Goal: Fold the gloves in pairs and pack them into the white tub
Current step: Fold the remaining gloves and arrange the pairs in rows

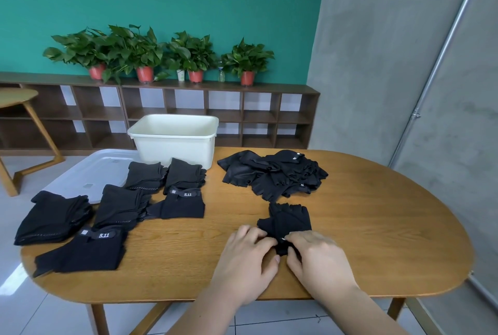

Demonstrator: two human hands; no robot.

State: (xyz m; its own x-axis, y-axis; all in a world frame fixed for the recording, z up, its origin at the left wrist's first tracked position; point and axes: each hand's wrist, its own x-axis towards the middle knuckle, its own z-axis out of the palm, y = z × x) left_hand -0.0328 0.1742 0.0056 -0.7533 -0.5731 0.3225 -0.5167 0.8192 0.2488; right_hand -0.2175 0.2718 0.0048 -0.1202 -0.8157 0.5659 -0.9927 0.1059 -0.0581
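Observation:
A black fingerless glove pair [289,220] lies flat on the wooden table [377,227] in front of me. My left hand [246,256] and my right hand [315,256] both pinch its near cuff end with curled fingers. A loose heap of black gloves [272,173] sits behind it. Several folded glove stacks [116,208] lie to the left, two showing "5.11" labels. The white tub [175,138] stands at the table's far edge; its inside is hidden from view.
A translucent grey lid [91,173] lies flat at the table's far left, partly under the stacks. Beyond the table stand a low brown shelf [188,108] with potted plants and a second wooden table [18,97]. A concrete wall rises at right.

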